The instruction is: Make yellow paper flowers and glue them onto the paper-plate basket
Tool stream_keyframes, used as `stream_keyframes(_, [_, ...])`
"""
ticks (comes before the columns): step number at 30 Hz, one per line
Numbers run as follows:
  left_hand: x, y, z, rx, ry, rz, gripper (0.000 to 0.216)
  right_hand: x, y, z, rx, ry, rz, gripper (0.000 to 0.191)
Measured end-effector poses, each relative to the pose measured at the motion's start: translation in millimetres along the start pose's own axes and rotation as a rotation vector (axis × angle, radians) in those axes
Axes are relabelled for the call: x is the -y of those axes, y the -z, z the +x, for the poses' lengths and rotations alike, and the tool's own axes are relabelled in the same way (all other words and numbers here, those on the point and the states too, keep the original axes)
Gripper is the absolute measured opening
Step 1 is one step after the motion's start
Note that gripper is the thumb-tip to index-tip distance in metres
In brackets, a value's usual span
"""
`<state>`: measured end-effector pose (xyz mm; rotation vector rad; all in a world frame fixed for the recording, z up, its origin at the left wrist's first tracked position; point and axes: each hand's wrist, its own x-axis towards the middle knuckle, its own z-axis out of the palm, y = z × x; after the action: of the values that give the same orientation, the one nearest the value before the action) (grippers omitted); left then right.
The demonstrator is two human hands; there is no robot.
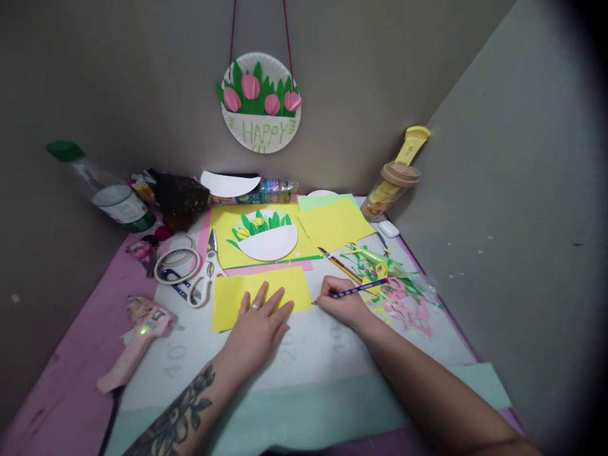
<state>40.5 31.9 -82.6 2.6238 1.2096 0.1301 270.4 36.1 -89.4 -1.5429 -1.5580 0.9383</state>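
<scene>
My left hand (259, 323) lies flat with spread fingers on a yellow sheet of paper (230, 297), a ring on one finger. A blue striped pencil (358, 289) is pinched in my right hand (342, 300). Its tip is by the sheet's right edge; whether it touches the paper I cannot tell. Beyond the sheet rests a half paper plate (270, 244) with green paper leaves and small yellow paper flowers. A yellow craft knife (342, 265) lies behind my right hand, and more yellow paper (335, 225) is stacked at the back.
White-handled scissors (209, 272) and tape rolls (177, 265) lie left. Nearer stands or lies a pink glue gun (140, 342), its light lit. Paper scraps (403, 297) heap at right. A bottle (114, 196), a cup (389, 187) and a hanging decorated plate (261, 130) are at the back.
</scene>
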Motion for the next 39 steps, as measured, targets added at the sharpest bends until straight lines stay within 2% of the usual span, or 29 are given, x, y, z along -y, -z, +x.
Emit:
stream_keyframes(10, [0, 0, 0, 0.003, -0.005, 0.003, 0.04, 1, -1, 0, 0.027, 0.022, -0.011, 0.015])
stream_keyframes(15, [0, 0, 0, 0.002, 0.012, 0.002, 0.041, 4, -3, -1, 0.108, 0.031, 0.012, 0.012])
stream_keyframes(21, [-1, 1, 0, -0.004, 0.016, -0.011, 0.04, 8, -6, -1, 0.024, 0.017, -0.005, 0.016])
stream_keyframes(27, [0, 1, 0, 0.004, 0.006, -0.02, 0.042, 11, -7, -1, 0.043, 0.03, -0.018, 0.013])
stream_keyframes(32, [0, 1, 0, 0.004, 0.01, -0.036, 0.041, 7, -2, -1, 0.127, -0.01, 0.119, 0.015])
stream_keyframes(36, [0, 1, 0, -0.005, 0.005, -0.041, 0.04, 0, 1, 3, 0.02, -0.118, 0.367, 0.016])
stream_keyframes(39, [1, 4, -1, -0.047, -0.001, -0.048, 0.038, -3, -1, 6, -0.119, -0.108, 0.412, 0.016])
